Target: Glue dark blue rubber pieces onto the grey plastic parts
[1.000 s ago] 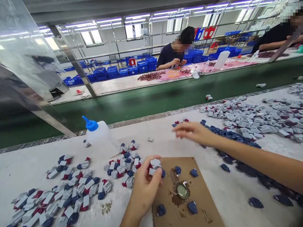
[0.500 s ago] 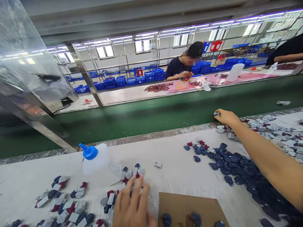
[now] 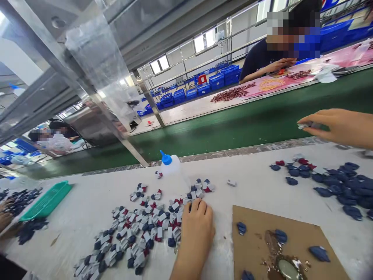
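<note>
My left hand (image 3: 195, 229) lies palm down on the white table, its fingers on the edge of a spread of small grey, red and blue assembled pieces (image 3: 140, 229). My right hand (image 3: 338, 125) hovers at the far right above the table and pinches a small grey piece (image 3: 304, 125) between thumb and fingers. Beneath and beside it lies a heap of dark blue parts (image 3: 338, 184). A brown cardboard sheet (image 3: 262, 241) with a few blue parts and a glue-filled metal cap (image 3: 287, 268) sits at the near right.
A white squeeze bottle with a blue cap (image 3: 171, 166) stands behind the pieces. A green conveyor belt (image 3: 233, 124) runs past the table. A green tray (image 3: 46, 200) lies at the left. A person works across the belt (image 3: 276, 54); another person's hand (image 3: 6, 219) is at far left.
The view has swung left and down. My right hand lifted off the grey pile with a piece in its fingers. My left hand settled flat on the assembled pieces.
</note>
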### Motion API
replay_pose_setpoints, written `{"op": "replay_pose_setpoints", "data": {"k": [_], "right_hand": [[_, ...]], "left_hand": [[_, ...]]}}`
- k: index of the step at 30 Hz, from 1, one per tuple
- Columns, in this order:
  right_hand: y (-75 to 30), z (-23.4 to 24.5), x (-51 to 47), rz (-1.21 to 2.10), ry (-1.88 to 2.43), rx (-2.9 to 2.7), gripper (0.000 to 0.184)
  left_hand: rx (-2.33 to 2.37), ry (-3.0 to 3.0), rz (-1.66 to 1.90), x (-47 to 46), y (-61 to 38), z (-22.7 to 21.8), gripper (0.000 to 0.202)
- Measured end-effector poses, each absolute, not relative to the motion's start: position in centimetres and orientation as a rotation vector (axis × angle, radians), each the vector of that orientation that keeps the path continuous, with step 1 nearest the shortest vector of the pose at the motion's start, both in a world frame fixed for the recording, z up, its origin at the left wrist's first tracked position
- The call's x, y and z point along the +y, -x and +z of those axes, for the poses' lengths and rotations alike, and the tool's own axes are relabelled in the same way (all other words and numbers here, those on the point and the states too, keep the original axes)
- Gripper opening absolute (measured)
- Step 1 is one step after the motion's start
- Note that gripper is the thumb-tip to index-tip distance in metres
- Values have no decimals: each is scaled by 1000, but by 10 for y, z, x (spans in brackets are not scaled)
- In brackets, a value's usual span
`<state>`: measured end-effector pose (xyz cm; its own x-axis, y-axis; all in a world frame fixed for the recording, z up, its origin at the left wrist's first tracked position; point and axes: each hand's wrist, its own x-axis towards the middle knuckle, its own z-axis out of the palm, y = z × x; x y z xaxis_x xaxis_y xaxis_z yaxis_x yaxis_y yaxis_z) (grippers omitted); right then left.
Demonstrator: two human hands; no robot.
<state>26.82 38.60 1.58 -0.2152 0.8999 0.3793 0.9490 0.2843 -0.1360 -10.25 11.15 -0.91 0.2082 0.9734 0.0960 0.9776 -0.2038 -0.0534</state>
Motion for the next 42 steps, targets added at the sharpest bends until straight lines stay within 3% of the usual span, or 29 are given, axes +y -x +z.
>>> {"op": "replay_pose_setpoints", "data": {"k": [3,6,8,11,14,17,22,27,32,42], "right_hand": [[-253,34,353,-161,1448,-2233,32],[-233,49,304,109,1307,-2148,47],[-218,52,264,320,1178,-2164,49],[-197,52,205,532,987,-2233,39],[-179,48,162,579,853,-2287,29],[-175,42,146,496,774,-2326,27],[-213,25,163,379,1035,-2289,43],[-254,7,175,482,1415,-2335,30],[-241,6,156,561,1262,-2587,30],[-219,9,157,559,1107,-2777,22]], "left_hand": [[-1740,2375,-50,93,126,-9,28],[-1561,2413,-260,78,134,-3,31],[-1626,2443,-631,75,120,7,28],[-2158,2393,-1461,80,73,24,30],[-2625,2520,-2161,94,23,31,46],[-2652,2720,-2555,103,-2,31,48],[-2800,2085,-3033,101,18,29,39],[-2705,1438,-3560,102,43,10,35],[-2675,1422,-3555,101,41,-7,44],[-2755,1453,-3462,95,49,11,46]]}}
